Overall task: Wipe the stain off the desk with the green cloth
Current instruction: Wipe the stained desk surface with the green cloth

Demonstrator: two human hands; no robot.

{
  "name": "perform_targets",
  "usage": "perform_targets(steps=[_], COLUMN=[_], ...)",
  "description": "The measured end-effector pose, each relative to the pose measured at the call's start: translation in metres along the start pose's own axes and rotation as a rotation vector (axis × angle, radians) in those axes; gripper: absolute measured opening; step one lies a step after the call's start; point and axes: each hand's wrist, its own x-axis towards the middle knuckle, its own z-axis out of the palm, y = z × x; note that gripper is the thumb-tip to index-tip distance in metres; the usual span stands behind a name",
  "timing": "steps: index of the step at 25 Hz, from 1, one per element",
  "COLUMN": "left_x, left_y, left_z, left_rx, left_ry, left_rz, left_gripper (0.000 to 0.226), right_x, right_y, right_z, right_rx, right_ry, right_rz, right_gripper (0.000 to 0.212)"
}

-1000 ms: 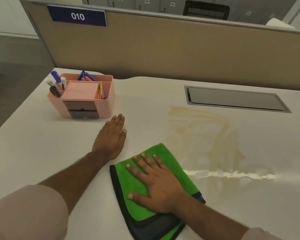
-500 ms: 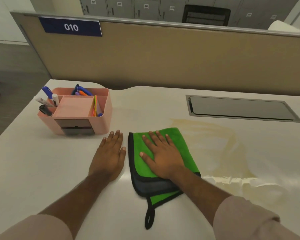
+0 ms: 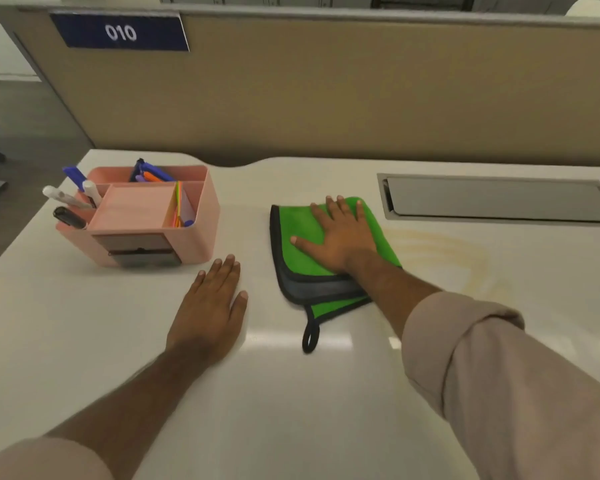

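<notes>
A broad, glossy white desk fills most of the head view, backed by a tan fabric partition panel with a grey top rail. On the panel's upper left a dark blue rectangular sign is fixed, on which the white numerals "010" can be read. A grey rectangular metal cable hatch is set flush into the desk at the right. Just in front of it, a faint yellowish-brown smeared stain is spread across the surface, to the right of the cloth. A pink plastic desk organiser is placed at the left; markers and pens are held in its compartments, with bright sticky notes in a narrow slot, and no writing on them can be made out. The folded green microfibre cloth with black edging is laid flat on the desk between the organiser and the stain, its black hanging loop trailing toward the viewer. The right hand is pressed palm-down on the cloth, fingers spread apart and flat. The left hand is rested flat on the bare desk near the organiser, fingers together and extended, nothing gripped. Light rolled sleeves are seen on both forearms.
</notes>
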Motion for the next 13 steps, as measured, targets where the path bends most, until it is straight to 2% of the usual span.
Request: perform_targets(steps=[6, 13], left_x=[0.002, -0.001], left_y=[-0.001, 0.006], left_z=[0.001, -0.005], left_rx=[0.015, 0.039], left_ry=[0.008, -0.017], left_rz=[-0.005, -0.002], left_gripper=[0.058, 0.060], right_x=[-0.022, -0.111], right_y=[0.011, -0.002], right_z=[0.002, 0.004], right_rx=[0.005, 0.015], right_ry=[0.010, 0.011], right_rz=[0.030, 0.088], right_gripper=[0.102, 0.097])
